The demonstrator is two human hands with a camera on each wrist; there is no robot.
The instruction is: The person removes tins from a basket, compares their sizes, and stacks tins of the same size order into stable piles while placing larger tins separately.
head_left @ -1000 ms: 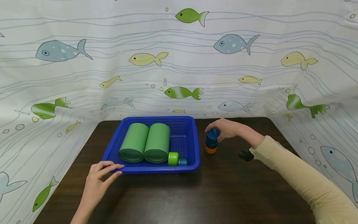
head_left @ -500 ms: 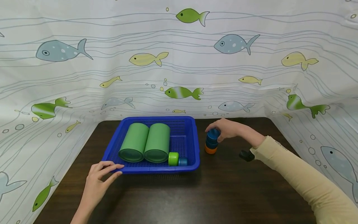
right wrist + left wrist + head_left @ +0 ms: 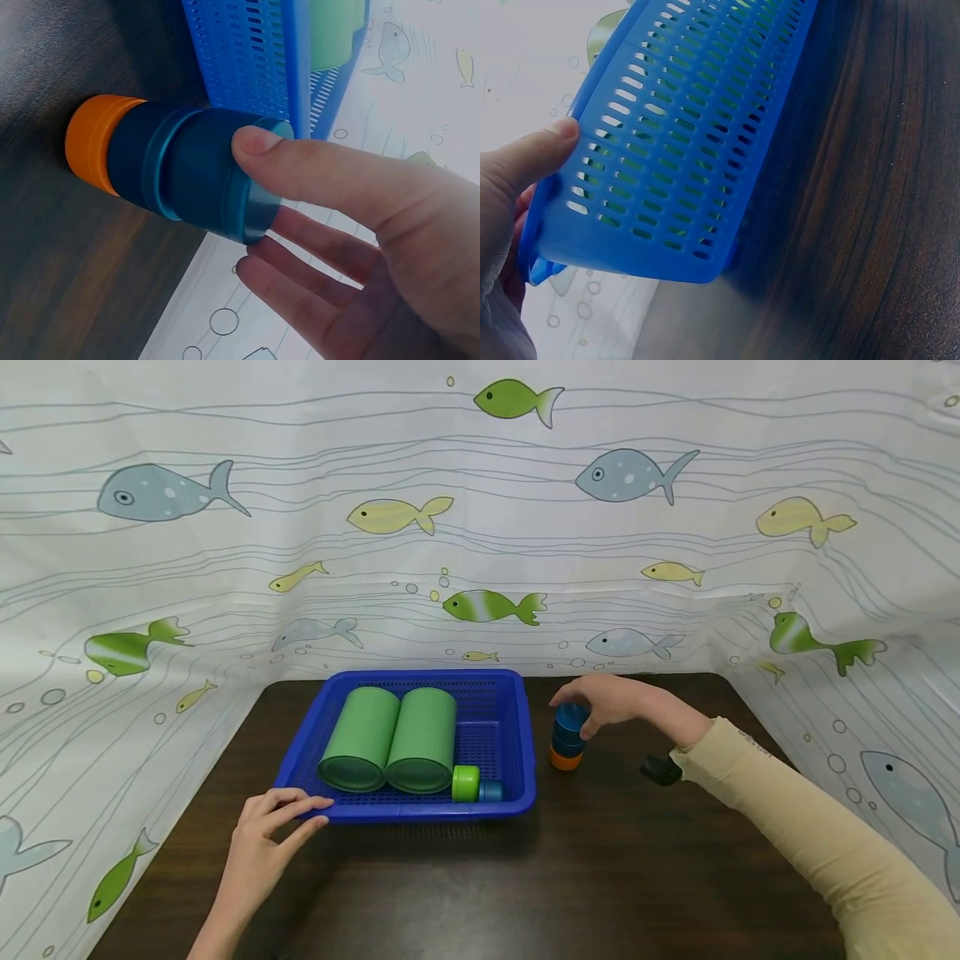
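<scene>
My left hand (image 3: 262, 835) pinches the front left corner of the blue plastic basket (image 3: 431, 812), thumb outside the rim and fingers over it. On the table right of the basket stands a stack of small round containers. Its bottom piece is an orange container (image 3: 97, 142), with a dark blue container (image 3: 139, 154) above it. My right hand (image 3: 611, 702) holds the top blue container (image 3: 210, 172), the thumb on one side and the fingertips at the far edge. Inside the basket lie two large green cylinders (image 3: 360, 735), a lime green container (image 3: 465, 783) and a small blue container (image 3: 491, 790).
The dark wooden table (image 3: 480, 893) extends in front of the basket and to its right. A white fish-print sheet (image 3: 480, 552) rises behind the table and along both sides. A small black object (image 3: 660, 770) sits at the right sleeve cuff (image 3: 701, 747).
</scene>
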